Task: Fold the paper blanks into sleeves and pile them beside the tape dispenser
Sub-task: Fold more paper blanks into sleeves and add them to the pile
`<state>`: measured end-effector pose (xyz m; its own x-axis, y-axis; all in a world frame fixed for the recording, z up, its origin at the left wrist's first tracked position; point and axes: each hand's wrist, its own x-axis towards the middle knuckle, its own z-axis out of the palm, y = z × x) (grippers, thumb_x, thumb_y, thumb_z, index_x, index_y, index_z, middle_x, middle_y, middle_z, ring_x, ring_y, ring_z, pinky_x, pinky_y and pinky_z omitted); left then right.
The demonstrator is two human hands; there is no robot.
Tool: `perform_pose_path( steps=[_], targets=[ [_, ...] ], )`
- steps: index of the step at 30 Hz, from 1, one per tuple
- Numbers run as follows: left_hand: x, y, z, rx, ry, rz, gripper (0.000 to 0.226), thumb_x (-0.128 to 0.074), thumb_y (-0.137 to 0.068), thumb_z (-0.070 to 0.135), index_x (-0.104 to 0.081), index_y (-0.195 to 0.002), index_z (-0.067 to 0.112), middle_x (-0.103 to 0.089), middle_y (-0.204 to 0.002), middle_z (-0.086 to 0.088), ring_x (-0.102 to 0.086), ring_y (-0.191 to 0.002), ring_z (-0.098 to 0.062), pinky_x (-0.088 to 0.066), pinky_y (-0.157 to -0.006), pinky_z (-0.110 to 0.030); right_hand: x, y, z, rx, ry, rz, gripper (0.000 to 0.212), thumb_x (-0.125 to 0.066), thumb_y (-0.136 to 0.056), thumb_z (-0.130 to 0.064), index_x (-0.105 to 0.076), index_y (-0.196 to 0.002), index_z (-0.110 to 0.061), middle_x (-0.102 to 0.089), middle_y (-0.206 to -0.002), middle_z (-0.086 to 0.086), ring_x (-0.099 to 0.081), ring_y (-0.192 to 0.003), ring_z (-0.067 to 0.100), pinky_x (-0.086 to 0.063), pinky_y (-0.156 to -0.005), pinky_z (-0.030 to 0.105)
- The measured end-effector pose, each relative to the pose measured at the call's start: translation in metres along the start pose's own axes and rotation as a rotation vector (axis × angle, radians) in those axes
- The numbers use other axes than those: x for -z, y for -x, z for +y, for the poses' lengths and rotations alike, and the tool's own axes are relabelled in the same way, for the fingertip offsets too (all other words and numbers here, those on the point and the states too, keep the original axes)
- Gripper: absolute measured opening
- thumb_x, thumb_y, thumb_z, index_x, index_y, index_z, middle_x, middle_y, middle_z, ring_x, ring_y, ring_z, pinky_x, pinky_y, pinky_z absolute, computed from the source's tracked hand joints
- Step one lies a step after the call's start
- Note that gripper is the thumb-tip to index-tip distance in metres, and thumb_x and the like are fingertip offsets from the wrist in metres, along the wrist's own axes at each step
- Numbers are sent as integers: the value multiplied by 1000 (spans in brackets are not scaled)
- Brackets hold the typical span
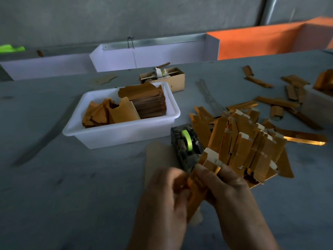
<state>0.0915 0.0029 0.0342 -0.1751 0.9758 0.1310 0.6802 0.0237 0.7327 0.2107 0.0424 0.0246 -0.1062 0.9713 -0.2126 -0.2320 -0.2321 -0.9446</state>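
Observation:
Both hands hold one golden paper blank [196,186] low in the middle of the view. My left hand [167,192] pinches its left edge; my right hand [223,186] grips its right side, thumb on top. The blank is partly folded lengthwise and mostly hidden between the hands. Just beyond them stands the dark tape dispenser [186,145] with a green tape roll. To its right is a pile of folded golden sleeves [246,143]. A white tub [115,134] to the left holds a stack of flat blanks [149,101] and loose ones.
A flat beige card [158,156] lies under the dispenser's left side. A small cardboard box [169,78] sits behind the tub. Loose golden strips [277,103] are scattered at right, near another white tub [317,105]. The grey table [54,195] stretches left.

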Motion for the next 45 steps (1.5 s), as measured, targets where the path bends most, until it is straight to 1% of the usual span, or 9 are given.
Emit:
perform_pose_path(
  steps=[3, 7, 11, 16, 22, 26, 37, 41, 45],
  targets=[
    [10, -8, -8, 321, 487, -255, 17, -72, -82, 15, -69, -73, 29, -71, -67, 1, -66, -58, -11, -52, -53, -23, -1, 0, 0, 4, -36, 7, 19, -62, -81, -24, -64, -62, -18, -55, -64, 4, -55, -67, 21, -50, -68, 36],
    [16, -14, -10, 428, 713, -371, 19, -70, -80, 6, -72, -65, 17, -68, -62, -8, -63, -53, -15, -49, -46, -22, 2, -2, -1, -48, 8, 2, 25, -54, -87, -35, -67, -76, -16, -61, -63, 0, -62, -66, 17, -49, -63, 30],
    [13, -18, -13, 403, 742, -176, 20, -65, -83, 1, -67, -66, 10, -64, -58, -10, -57, -48, -13, -43, -41, -18, 12, -8, -15, 62, 161, 24, 40, -45, -80, -48, -68, -81, -15, -71, -74, 3, -68, -69, 13, -50, -53, 18],
    [12, -27, -20, 390, 748, 29, 15, -61, -88, 8, -62, -73, 6, -60, -57, -7, -51, -49, -14, -39, -42, -20, 34, -30, -23, 219, 490, 166, 12, -59, -86, -26, -64, -76, -29, -63, -79, -2, -57, -72, 17, -41, -56, 24],
    [-7, -33, -15, 394, 768, 50, 17, -54, -94, 9, -55, -78, 3, -60, -48, -2, -43, -44, -16, -31, -36, -19, 27, -46, -7, 150, 662, -3, 8, -61, -86, -30, -65, -78, -29, -63, -68, -10, -59, -63, -6, -37, -52, 12],
    [-15, -35, -14, 397, 758, -8, 15, -53, -95, 14, -59, -91, 1, -72, -71, -15, -47, -57, -22, -32, -38, -19, 22, -49, -3, 165, 733, -26, 9, -61, -86, -31, -63, -77, -30, -65, -73, -8, -61, -66, 1, -43, -56, 15],
    [-25, -32, -15, 404, 718, 22, 14, -59, -93, 22, -63, -84, 11, -61, -65, -7, -49, -48, -13, -36, -40, -21, 18, -52, -2, 156, 696, -49, 17, -62, -85, -23, -64, -70, -29, -65, -67, -10, -59, -67, -8, -43, -47, 10],
    [-24, -31, -11, 391, 716, 24, 14, -58, -94, 21, -63, -84, 11, -60, -60, -2, -48, -45, -9, -37, -40, -20, 12, -47, 1, 186, 424, 18, 11, -61, -85, -20, -68, -76, -22, -63, -97, -13, -62, -85, 7, -49, -57, 14],
    [-22, -31, -12, 389, 718, 9, 14, -57, -94, 19, -63, -86, 9, -65, -68, -11, -49, -50, -14, -38, -42, -21, 17, -39, -1, 181, 379, 59, 12, -59, -86, -19, -68, -78, -16, -57, -106, -20, -56, -84, -10, -41, -61, 12]
  ],
)
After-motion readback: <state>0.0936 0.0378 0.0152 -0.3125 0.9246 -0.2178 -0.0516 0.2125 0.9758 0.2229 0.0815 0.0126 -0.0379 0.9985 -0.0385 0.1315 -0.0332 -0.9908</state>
